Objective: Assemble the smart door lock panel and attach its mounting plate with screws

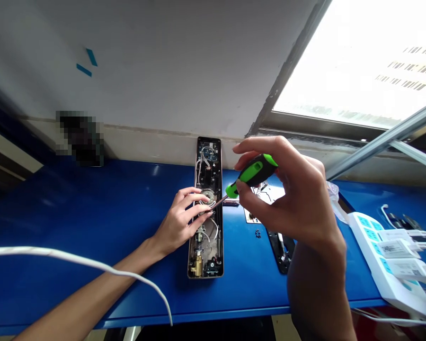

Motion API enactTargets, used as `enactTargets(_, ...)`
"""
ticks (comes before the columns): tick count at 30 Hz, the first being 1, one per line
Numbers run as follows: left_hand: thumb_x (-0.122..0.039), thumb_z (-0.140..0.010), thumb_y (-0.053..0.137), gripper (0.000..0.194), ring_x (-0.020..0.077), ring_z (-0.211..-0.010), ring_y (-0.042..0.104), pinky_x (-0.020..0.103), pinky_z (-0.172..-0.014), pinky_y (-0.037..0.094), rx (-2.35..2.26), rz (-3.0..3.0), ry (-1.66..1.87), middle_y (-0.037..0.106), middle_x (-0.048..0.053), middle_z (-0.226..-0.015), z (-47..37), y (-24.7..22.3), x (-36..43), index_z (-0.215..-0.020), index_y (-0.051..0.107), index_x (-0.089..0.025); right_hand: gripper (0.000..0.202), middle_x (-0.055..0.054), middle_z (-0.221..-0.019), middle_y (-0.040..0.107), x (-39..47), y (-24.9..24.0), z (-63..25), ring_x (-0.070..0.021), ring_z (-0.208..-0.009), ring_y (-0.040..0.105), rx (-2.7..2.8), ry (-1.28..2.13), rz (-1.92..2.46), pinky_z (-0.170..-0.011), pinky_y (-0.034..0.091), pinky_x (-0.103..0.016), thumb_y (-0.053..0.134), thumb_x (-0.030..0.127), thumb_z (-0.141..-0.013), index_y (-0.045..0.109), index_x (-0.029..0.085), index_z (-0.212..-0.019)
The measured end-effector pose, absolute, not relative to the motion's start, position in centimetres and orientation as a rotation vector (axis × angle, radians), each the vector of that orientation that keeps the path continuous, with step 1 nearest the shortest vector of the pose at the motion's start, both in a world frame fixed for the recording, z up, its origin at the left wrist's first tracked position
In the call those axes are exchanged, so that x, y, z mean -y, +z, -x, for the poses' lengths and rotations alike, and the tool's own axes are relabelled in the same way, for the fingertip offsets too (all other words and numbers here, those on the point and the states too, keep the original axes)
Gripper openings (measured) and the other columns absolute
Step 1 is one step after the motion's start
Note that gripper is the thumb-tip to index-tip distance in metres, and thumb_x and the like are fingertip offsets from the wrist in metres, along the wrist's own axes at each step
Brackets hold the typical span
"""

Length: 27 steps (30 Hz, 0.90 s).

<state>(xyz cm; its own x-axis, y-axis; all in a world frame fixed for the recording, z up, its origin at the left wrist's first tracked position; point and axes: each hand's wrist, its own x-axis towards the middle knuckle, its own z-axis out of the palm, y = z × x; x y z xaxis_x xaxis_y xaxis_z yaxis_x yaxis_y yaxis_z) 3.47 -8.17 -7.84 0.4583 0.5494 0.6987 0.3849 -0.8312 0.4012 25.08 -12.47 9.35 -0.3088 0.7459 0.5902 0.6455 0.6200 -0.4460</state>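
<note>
My right hand (291, 189) grips a green and black screwdriver (253, 173), its shaft slanting down to the left. The tip reaches the middle of a long, narrow black lock-like housing (220, 237), which lies lengthwise with its inside showing. Over that middle part rests my left hand (182, 215), fingers stretched and apart, thumb and forefinger beside the screwdriver's tip. Around them are a round metal part (208, 196), white wires, a blue circuit board (208, 152) at the far end, and a brass cylinder (198, 266) with a spring at the near end. Any screw under the tip is hidden.
On the blue table (135, 213), small black screws (258, 233) and a black plate (279, 253) lie right of the housing. A white power strip (365, 237) with plugged-in chargers stands farther right. One white cable (92, 265) crosses above my left forearm.
</note>
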Motion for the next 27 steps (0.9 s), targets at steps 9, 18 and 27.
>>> enactTargets(9, -0.020, -0.103, 0.060, 0.015, 0.0251, -0.104, 0.064, 0.040, -0.088, 0.057, -0.509, -2.903, 0.821, 0.074, 0.009, -0.101, -7.6, -3.7, 7.1, -0.101, 0.074, -0.015, 0.044, -0.002, -0.093, 0.074, 13.1, 10.6, -30.6, -0.0147, -0.072, 0.066, 2.307, 0.115, 1.339, -0.064, 0.054, -0.028, 0.067, 0.012, -0.082, 0.064, 0.023, -0.125)
enactTargets(18, -0.004, -0.084, 0.065, 0.024, 0.0240, -0.073, 0.065, 0.038, -0.076, 0.054, -0.257, -3.024, 0.289, 0.069, 0.006, -0.072, -16.1, -6.0, 6.3, -0.065, 0.064, -0.019, 0.040, -0.001, -0.081, 0.070, 13.6, 10.6, -33.5, -0.0140, -0.066, 0.058, 2.313, 0.223, 1.583, -0.060, 0.042, -0.027, 0.066, 0.016, -0.081, 0.065, 0.022, -0.121)
enactTargets(27, -0.008, -0.088, 0.063, 0.014, 0.0250, -0.079, 0.066, 0.036, -0.073, 0.053, -0.328, -3.073, 0.054, 0.073, 0.008, -0.084, -16.2, -5.6, 6.3, -0.081, 0.069, -0.018, 0.038, -0.001, -0.081, 0.070, 13.8, 10.8, -33.9, -0.0141, -0.067, 0.060, 2.292, 0.244, 1.541, -0.060, 0.042, -0.028, 0.067, 0.015, -0.081, 0.065, 0.021, -0.119)
